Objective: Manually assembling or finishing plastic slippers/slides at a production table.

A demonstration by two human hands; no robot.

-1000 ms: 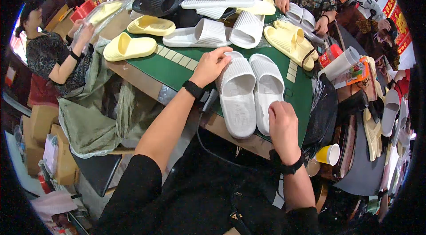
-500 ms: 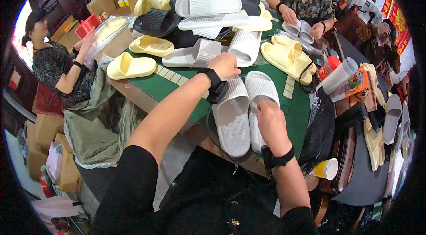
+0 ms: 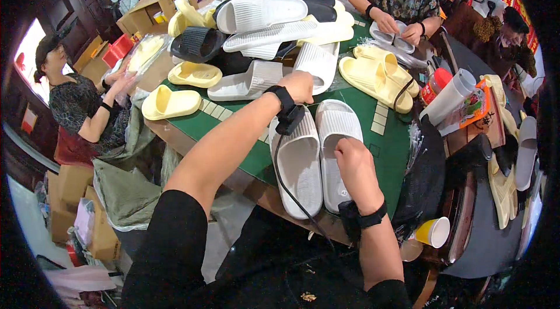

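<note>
A pair of white ribbed slippers lies side by side on the green table in front of me, a left slipper (image 3: 298, 163) and a right slipper (image 3: 339, 134), toe ends away from me. My left hand (image 3: 298, 86) is closed at the far end of the pair, its fingertips turned down and partly hidden. Over the right slipper's footbed, my right hand (image 3: 354, 164) is curled closed. Anything pinched in either hand is too small or hidden to make out. A black cord (image 3: 283, 178) hangs from my left wrist device across the left slipper.
Beyond my left hand rises a pile of white, black and yellow slippers (image 3: 262, 14). Yellow slippers (image 3: 373, 78) and a bundle of thin ties (image 3: 415, 143) lie to the right. A yellow cup (image 3: 433, 233) stands near the right edge. Two people work across and left.
My view has shifted slightly. Both hands have moved a little to the right relative to the slipper pair, staying closed. The cord now lies across the left slipper.
</note>
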